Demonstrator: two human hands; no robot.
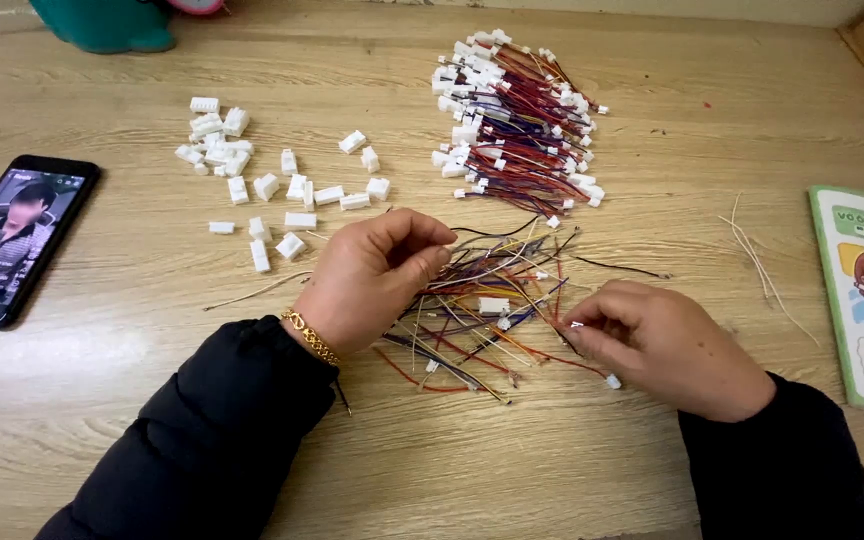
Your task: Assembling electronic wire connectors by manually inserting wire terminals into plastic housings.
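Thin wires are pinched by the left hand and right hand above the loose wire tangle. Snagged neighbouring strands could be dragged across the tabletop.

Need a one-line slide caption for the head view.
Left hand and right hand pinch loose coloured wires on wooden table.

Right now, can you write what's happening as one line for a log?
left hand: pinching loose wires | right hand: pinching one wire end | white plugs: scattered beyond left hand | phone: far left

Connectors lie left of wire pile, phone leftmost
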